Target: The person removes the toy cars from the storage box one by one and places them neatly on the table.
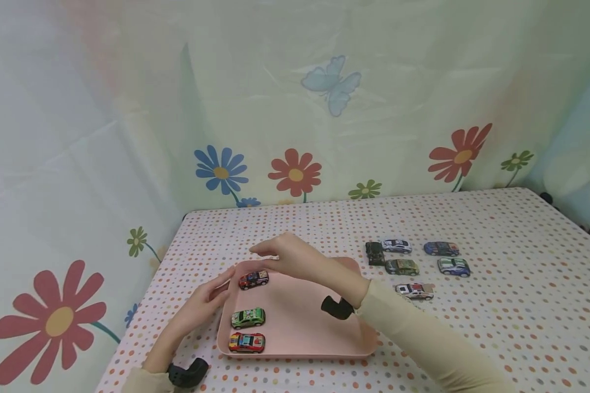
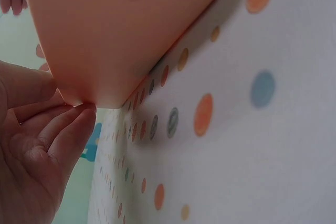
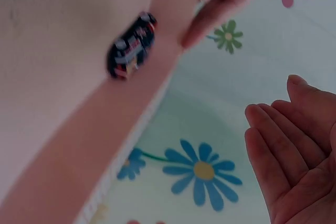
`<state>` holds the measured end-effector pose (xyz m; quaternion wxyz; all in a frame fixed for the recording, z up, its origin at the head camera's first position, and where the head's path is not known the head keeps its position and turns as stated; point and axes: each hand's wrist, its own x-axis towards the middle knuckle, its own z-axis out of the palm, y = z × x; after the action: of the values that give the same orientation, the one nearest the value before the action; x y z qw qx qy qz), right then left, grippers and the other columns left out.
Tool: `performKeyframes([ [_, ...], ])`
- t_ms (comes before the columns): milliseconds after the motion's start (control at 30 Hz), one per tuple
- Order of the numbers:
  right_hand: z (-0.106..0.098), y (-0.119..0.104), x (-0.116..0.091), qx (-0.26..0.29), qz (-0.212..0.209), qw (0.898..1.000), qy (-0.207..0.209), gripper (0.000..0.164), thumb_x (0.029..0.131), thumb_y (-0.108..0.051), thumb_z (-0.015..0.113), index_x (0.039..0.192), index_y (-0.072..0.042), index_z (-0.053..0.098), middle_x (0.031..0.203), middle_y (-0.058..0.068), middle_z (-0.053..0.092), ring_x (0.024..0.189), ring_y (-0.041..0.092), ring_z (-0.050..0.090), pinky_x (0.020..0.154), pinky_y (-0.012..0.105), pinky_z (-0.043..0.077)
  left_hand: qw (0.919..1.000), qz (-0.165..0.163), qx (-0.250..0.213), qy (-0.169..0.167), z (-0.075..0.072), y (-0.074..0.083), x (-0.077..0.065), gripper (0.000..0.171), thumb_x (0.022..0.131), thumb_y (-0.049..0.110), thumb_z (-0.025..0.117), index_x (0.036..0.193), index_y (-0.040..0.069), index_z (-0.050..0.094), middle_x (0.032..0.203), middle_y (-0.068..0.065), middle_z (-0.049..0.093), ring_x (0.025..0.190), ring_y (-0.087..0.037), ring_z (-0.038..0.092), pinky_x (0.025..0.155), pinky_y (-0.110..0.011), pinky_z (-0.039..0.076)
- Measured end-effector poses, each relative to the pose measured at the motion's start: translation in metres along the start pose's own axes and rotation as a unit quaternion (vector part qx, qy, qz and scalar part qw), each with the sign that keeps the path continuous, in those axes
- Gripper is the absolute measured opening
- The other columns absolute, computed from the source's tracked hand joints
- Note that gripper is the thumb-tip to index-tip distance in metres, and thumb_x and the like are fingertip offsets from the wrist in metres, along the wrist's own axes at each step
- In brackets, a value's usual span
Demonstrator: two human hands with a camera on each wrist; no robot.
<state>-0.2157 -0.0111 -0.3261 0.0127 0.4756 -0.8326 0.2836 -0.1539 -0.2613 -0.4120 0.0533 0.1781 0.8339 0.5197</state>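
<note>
A pink tray (image 1: 295, 357) lies on the dotted table, three toy cars along its left side: a dark red-and-black toy car (image 1: 253, 279) at the back, a green toy car (image 1: 248, 317) and a red-and-yellow toy car (image 1: 247, 343) in front. My left hand (image 1: 204, 303) holds the tray's left rim near the back corner, thumb and fingertips against it in the left wrist view. Above the back left corner, my right hand (image 1: 290, 254) is raised with fingers extended; its palm (image 3: 310, 187) holds nothing in the right wrist view.
Several more toy cars stand right of the tray, among them a black toy car (image 1: 375, 254), a white toy car (image 1: 414, 291) and a blue-and-green toy car (image 1: 454, 267). A flowered curtain (image 1: 403, 136) hangs behind the dotted table (image 1: 511, 305).
</note>
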Motion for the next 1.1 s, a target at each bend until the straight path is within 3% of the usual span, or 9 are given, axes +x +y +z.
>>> performKeyframes([
  [133, 0.023, -0.001, 0.006, 0.018, -0.001, 0.999, -0.033, 0.031, 0.089, -0.014, 0.066, 0.119, -0.008, 0.065, 0.108, 0.004, 0.067, 0.092, 0.009, 0.063, 0.074, 0.017, 0.052, 0.9999, 0.008, -0.009, -0.005, -0.001, -0.002, 0.001, 0.049, 0.098, 0.001, 0.045, 0.144, -0.004, 0.028, 0.148, -0.021, 0.025, 0.129, -0.036, 0.033, 0.102, -0.032, 0.036],
  [267, 0.041, 0.001, 0.006, 0.004, -0.010, 0.997, -0.074, 0.031, 0.087, -0.015, 0.068, 0.117, -0.009, 0.067, 0.106, 0.001, 0.068, 0.093, 0.005, 0.062, 0.075, 0.013, 0.050, 0.9996, 0.018, -0.015, -0.013, -0.001, -0.005, 0.002, 0.050, 0.097, -0.002, 0.045, 0.144, -0.006, 0.026, 0.148, -0.023, 0.023, 0.130, -0.037, 0.031, 0.103, -0.030, 0.035],
  [567, 0.060, 0.005, 0.004, -0.043, -0.007, 0.991, -0.129, 0.026, 0.088, -0.017, 0.068, 0.112, -0.009, 0.070, 0.103, -0.003, 0.068, 0.095, 0.005, 0.061, 0.080, 0.014, 0.049, 0.9997, 0.013, -0.017, -0.012, -0.001, -0.005, 0.002, 0.051, 0.096, -0.006, 0.044, 0.143, -0.007, 0.026, 0.148, -0.023, 0.021, 0.130, -0.037, 0.031, 0.102, -0.027, 0.035],
  [733, 0.068, 0.006, 0.001, -0.039, -0.005, 0.989, -0.142, 0.028, 0.087, -0.023, 0.069, 0.110, -0.009, 0.070, 0.100, -0.006, 0.068, 0.093, 0.001, 0.060, 0.081, 0.012, 0.047, 0.9998, 0.010, -0.011, -0.010, 0.001, -0.005, 0.002, 0.050, 0.096, -0.007, 0.044, 0.143, -0.006, 0.027, 0.148, -0.023, 0.023, 0.129, -0.037, 0.033, 0.102, -0.028, 0.036],
  [933, 0.074, 0.007, -0.002, -0.041, -0.034, 0.989, -0.137, 0.026, 0.090, -0.030, 0.064, 0.105, -0.010, 0.072, 0.092, -0.010, 0.068, 0.081, -0.006, 0.058, 0.075, 0.008, 0.046, 0.9999, 0.008, -0.005, -0.006, 0.001, -0.004, 0.002, 0.050, 0.096, -0.006, 0.044, 0.143, -0.006, 0.028, 0.148, -0.023, 0.023, 0.130, -0.037, 0.032, 0.102, -0.029, 0.035],
  [1100, 0.075, 0.004, -0.003, -0.059, -0.022, 0.988, -0.140, 0.023, 0.083, -0.031, 0.072, 0.097, -0.013, 0.073, 0.073, -0.016, 0.058, 0.064, -0.003, 0.047, 0.059, 0.009, 0.040, 1.0000, 0.004, 0.003, 0.000, 0.001, -0.003, 0.001, 0.050, 0.096, -0.005, 0.044, 0.144, -0.004, 0.029, 0.148, -0.021, 0.024, 0.131, -0.035, 0.029, 0.103, -0.030, 0.034],
])
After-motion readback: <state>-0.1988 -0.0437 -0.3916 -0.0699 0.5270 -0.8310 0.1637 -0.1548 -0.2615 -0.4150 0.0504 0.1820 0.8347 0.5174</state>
